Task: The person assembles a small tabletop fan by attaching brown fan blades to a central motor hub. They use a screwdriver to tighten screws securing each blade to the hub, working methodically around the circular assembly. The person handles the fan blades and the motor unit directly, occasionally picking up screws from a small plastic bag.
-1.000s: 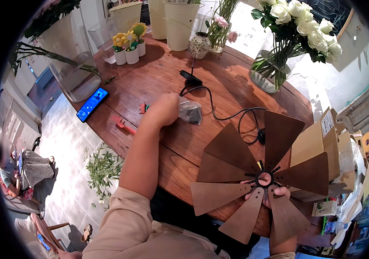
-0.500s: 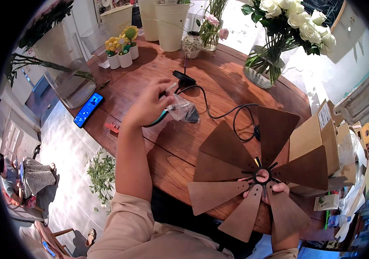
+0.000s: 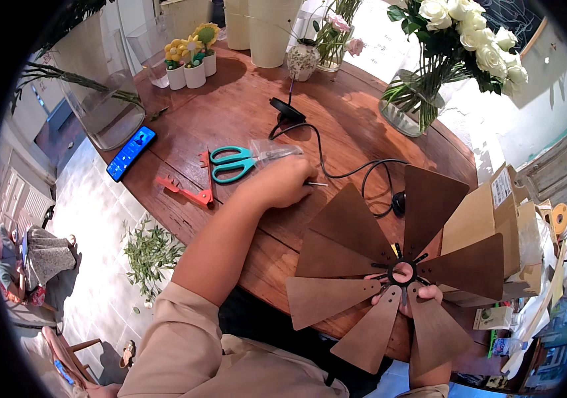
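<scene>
My left hand [image 3: 288,182] is closed over the tabletop, with a thin metal rod [image 3: 317,184] jutting from its fingers; the rest of the rod is hidden. Just behind this hand lie a clear plastic bag [image 3: 274,150] and teal-handled scissors [image 3: 231,164], their blades beneath the bag. My right hand [image 3: 429,293] grips a fan-like wheel [image 3: 349,225] from behind, near the hub. Broad brown blades spread around its black ring hub [image 3: 402,272], and fingers show between the lower blades and through the ring. Most of that hand is covered by the blades.
On the wooden table [image 3: 197,126] lie a red plastic tool [image 3: 197,196], a phone [image 3: 131,154] and a black cable [image 3: 320,159]. Glass vases, white roses [image 3: 472,33] and a small patterned vase [image 3: 302,61] stand behind. A cardboard box [image 3: 482,222] sits at right.
My left hand has come down and to the right, away from the plastic bag, which now lies by the scissors. The scissors and red tool are uncovered. The wheel has barely moved.
</scene>
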`<act>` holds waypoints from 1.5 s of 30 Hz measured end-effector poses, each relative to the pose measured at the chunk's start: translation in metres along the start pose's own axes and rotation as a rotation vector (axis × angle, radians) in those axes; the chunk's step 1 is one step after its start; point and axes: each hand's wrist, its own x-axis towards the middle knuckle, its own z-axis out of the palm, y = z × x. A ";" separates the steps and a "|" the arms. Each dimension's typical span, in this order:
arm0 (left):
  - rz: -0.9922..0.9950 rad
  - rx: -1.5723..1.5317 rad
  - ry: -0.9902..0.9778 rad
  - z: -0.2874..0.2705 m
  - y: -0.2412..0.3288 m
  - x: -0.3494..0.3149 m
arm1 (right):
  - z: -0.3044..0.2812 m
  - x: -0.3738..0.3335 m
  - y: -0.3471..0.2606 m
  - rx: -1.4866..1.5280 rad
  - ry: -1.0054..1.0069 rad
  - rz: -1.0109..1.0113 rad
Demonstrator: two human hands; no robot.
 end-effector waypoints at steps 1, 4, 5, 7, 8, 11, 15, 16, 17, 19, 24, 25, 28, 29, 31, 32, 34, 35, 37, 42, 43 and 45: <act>0.048 -0.026 0.031 0.000 -0.001 -0.001 | -0.003 0.000 0.002 0.002 0.003 0.001; 0.010 -0.002 0.007 -0.006 0.000 0.001 | -0.012 -0.003 0.007 0.078 -0.060 -0.035; 0.018 -0.012 -0.005 -0.009 0.001 0.001 | -0.009 0.000 0.005 0.075 -0.047 -0.020; -0.059 -0.061 0.052 -0.017 0.006 -0.002 | -0.002 0.006 0.004 0.136 -0.065 -0.010; -0.086 -0.076 0.037 -0.023 0.011 -0.004 | -0.002 0.008 0.003 0.122 -0.074 -0.004; -0.114 -0.167 0.197 -0.033 0.017 -0.004 | -0.006 0.002 0.004 0.212 -0.109 -0.017; -0.087 -0.402 0.397 -0.041 0.033 -0.024 | -0.012 0.004 0.006 0.226 -0.069 -0.052; -0.049 -0.425 0.374 -0.037 0.035 -0.033 | -0.011 0.005 0.006 0.229 -0.057 -0.080; -0.019 -0.445 0.348 -0.031 0.039 -0.042 | -0.011 0.006 0.007 0.209 -0.060 -0.087; -0.040 -0.612 0.223 -0.013 0.073 -0.058 | -0.010 0.003 0.005 0.194 -0.054 -0.108; 0.054 -0.548 -0.010 0.022 0.133 -0.081 | 0.002 -0.003 0.004 0.044 -0.037 -0.101; 0.051 -0.535 -0.014 0.027 0.139 -0.084 | 0.007 -0.004 0.004 -0.011 0.012 -0.104; 0.061 -0.492 0.065 0.044 0.147 -0.093 | 0.015 -0.006 0.006 -0.073 -0.002 -0.156; 0.062 -0.474 0.056 0.045 0.151 -0.097 | 0.013 -0.005 0.008 -0.061 -0.014 -0.169; -0.036 -0.380 0.124 0.051 0.160 -0.105 | 0.008 -0.007 0.010 -0.089 0.004 -0.169; 0.013 -0.308 0.160 0.057 0.154 -0.111 | 0.008 -0.010 0.008 -0.111 0.011 -0.134; 0.084 -0.168 0.243 0.067 0.152 -0.115 | 0.005 -0.010 0.010 -0.102 0.001 -0.142; 0.151 -0.036 0.328 0.070 0.152 -0.117 | 0.004 -0.009 0.010 -0.094 -0.003 -0.140; 0.142 -0.001 0.335 0.077 0.152 -0.121 | 0.003 -0.007 0.009 -0.099 0.023 -0.171; 0.100 0.079 0.337 0.080 0.157 -0.124 | -0.002 -0.005 0.004 -0.193 -0.048 -0.193; 0.093 0.089 0.323 0.080 0.158 -0.124 | -0.003 -0.004 0.006 -0.198 -0.051 -0.194; 0.086 0.103 0.315 0.080 0.158 -0.125 | -0.006 -0.003 0.010 -0.098 -0.065 -0.221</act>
